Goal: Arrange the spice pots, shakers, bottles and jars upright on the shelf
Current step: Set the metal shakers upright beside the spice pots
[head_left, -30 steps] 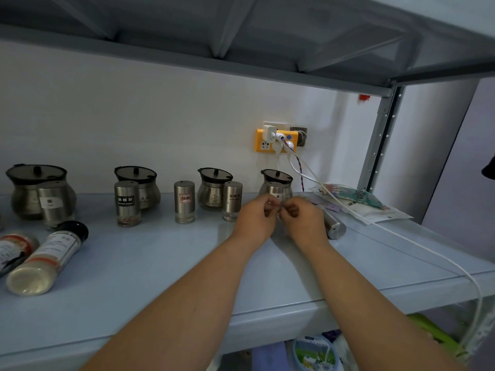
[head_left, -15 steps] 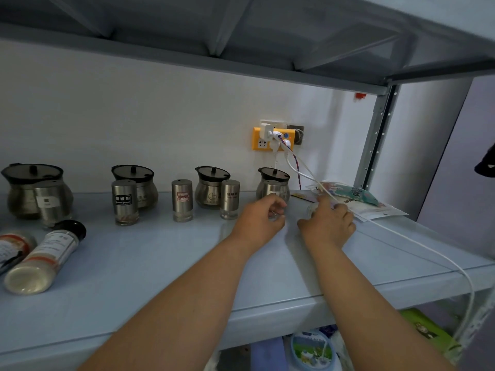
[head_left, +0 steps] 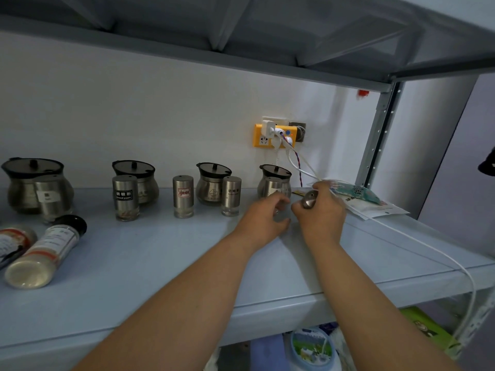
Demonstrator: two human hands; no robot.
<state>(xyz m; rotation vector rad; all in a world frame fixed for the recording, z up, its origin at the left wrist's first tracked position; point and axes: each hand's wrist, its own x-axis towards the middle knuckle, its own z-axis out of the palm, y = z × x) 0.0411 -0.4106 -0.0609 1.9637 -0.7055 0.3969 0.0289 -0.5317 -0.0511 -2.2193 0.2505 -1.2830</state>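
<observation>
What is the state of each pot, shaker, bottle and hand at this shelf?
Round steel pots with black lids: upright, lidded.
Steel cylinder shakers in the row: upright.
White plastic bottle with black cap: lying on its side.
Red-labelled bottle: lying down.
Small steel shaker: tilted, held by right hand.
Left hand: open.

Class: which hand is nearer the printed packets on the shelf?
Right. The right hand, gripping a steel shaker, sits just left of the packets; the left hand lies further left.

Right hand (head_left: pixel 320 219) gripped steel shaker (head_left: pixel 309 200) below yellow socket (head_left: pixel 263 141); left hand (head_left: pixel 261 219) loose-fingered, below-left of socket.
</observation>
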